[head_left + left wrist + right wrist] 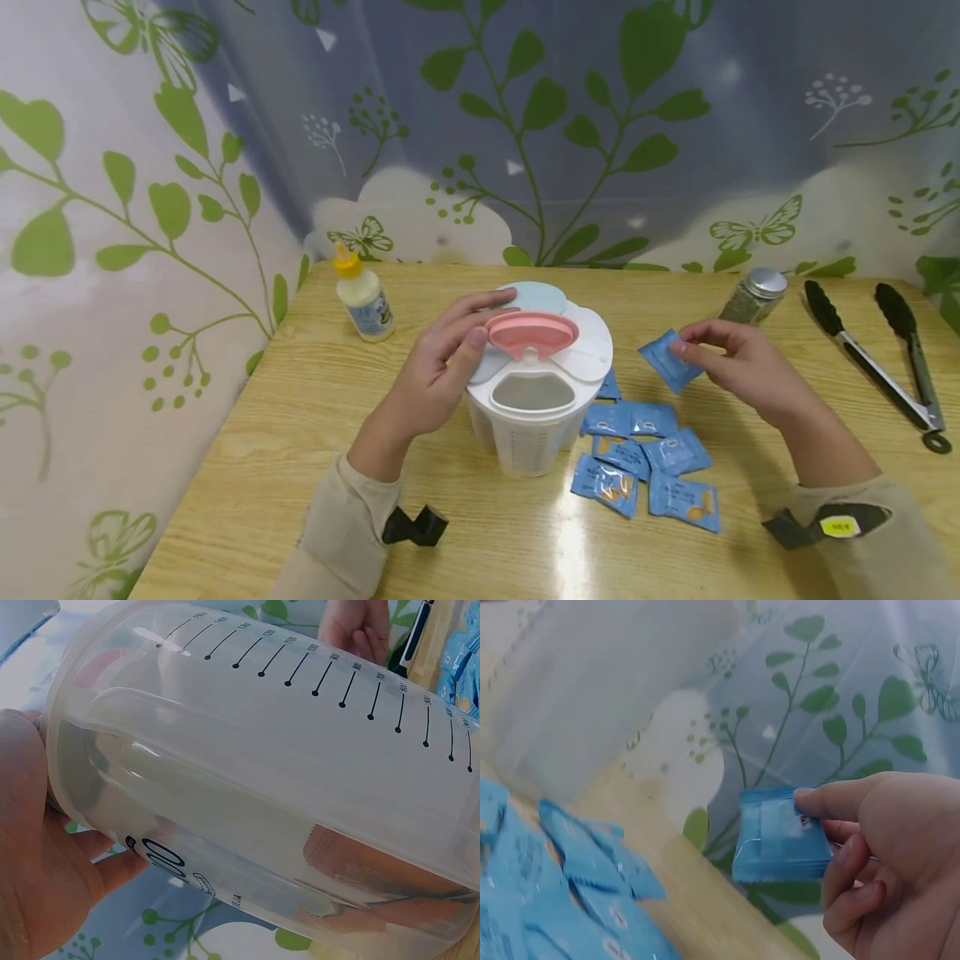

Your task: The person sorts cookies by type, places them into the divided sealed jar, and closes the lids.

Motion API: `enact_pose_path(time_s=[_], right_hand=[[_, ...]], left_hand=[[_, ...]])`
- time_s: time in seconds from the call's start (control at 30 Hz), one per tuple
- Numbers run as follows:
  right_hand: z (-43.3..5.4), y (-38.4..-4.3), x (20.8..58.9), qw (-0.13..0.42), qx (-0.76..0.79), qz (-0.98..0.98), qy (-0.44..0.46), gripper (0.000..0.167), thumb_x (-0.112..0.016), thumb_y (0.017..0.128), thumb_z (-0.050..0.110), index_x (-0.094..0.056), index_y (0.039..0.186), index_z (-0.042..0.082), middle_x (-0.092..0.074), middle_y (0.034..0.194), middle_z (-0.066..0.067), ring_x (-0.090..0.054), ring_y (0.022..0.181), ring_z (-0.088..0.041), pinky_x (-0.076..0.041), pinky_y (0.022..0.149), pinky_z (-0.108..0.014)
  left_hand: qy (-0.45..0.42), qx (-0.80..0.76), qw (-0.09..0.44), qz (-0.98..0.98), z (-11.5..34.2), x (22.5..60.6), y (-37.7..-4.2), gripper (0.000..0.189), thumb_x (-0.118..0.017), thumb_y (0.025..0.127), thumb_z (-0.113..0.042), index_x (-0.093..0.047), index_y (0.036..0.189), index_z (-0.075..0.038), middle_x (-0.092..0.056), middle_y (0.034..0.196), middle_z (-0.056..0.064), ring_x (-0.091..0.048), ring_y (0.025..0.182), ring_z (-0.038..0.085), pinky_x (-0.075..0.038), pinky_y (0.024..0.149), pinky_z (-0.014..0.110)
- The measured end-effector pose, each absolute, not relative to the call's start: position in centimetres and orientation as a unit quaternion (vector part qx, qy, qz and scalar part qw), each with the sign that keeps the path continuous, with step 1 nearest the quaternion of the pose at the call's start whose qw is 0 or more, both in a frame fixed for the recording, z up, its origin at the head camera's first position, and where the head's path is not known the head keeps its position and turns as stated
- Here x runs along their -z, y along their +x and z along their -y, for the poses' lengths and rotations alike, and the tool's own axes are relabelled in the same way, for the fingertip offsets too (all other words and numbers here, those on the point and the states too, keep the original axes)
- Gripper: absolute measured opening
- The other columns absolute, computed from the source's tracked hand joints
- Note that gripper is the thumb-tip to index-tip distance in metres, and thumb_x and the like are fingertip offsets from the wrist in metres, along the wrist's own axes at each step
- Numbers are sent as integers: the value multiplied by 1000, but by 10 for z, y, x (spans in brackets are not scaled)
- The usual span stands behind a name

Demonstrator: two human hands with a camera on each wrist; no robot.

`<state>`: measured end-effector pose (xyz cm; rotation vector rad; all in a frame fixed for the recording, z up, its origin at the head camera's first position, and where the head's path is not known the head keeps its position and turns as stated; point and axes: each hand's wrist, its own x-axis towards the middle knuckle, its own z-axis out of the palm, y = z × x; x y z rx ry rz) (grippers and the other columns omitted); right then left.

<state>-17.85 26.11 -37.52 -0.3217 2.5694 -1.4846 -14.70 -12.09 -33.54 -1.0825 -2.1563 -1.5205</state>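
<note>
A clear multi-compartment storage container (528,442) stands on the table, its white lid fitted with coloured flaps. The pink flap (534,333) is raised, and an opening shows in the lid's near part. My left hand (442,358) holds the container at its upper left side, thumb by the pink flap and fingers reaching over the lid. Brownish packets (375,862) show through the wall in the left wrist view. My right hand (742,371) pinches a small blue snack packet (780,836) between thumb and fingers, raised to the right of the container.
Several blue snack packets (678,452) lie right of the container. A glue bottle (365,300) with a yellow cap stands back left. At the right are a metal-capped spice jar (753,296) and black-tipped tongs (885,375). A leaf-print curtain (555,167) hangs behind the table.
</note>
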Motion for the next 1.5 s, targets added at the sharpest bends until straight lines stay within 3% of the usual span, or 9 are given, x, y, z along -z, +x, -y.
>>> enact_pose_path(time_s=[0.07,0.17,0.27,0.87,1.23,1.4,1.5], right_hand=[[-258,-174,370,74,518,-844,-118,19,-58,102,28,-63,118,18,-30,55,12,-25,44,-15,-34,46,-35],[-254,-168,364,71,553,-820,-127,18,-56,103,21,-64,118,27,-26,54,10,-20,45,-21,-27,44,-36],[-250,-163,358,65,586,-797,-129,21,-56,103,14,-67,113,29,-33,56,11,-19,47,-22,-24,46,-37],[-219,-136,319,21,693,-680,-237,28,-44,99,-13,-66,104,3,-26,56,-5,-19,43,-19,-14,41,-33],[-178,-127,295,-6,700,-648,-300,28,-52,90,-21,-69,99,0,-39,52,0,-25,39,-15,-16,34,-27],[-160,-126,289,-9,714,-632,-300,28,-55,89,-21,-70,98,0,-68,75,2,-26,39,-15,-16,33,-28],[-151,-124,290,8,714,-629,-307,27,-56,90,-19,-71,100,1,-71,79,2,-26,38,-15,-16,32,-28]], left_hand=[[-378,528,145,746,120,336,-148,52,-35,109,-38,-65,127,1,-53,147,14,-47,139,26,-38,117,42],[-380,526,146,746,119,337,-148,53,-35,109,-39,-65,127,1,-53,146,14,-48,139,26,-38,117,42],[-380,524,146,748,119,338,-149,54,-34,109,-39,-65,127,1,-53,146,14,-48,139,25,-38,117,42],[-375,517,144,756,119,338,-149,54,-33,109,-40,-65,127,0,-53,146,13,-47,139,24,-38,117,42],[-372,520,144,755,121,336,-148,55,-33,109,-41,-65,127,0,-53,147,13,-47,139,24,-38,117,42],[-373,520,146,755,122,335,-148,56,-33,108,-42,-65,127,1,-53,147,13,-47,139,24,-38,117,42],[-371,521,143,755,123,336,-148,56,-34,108,-42,-65,128,0,-53,147,13,-47,139,24,-38,117,42]])
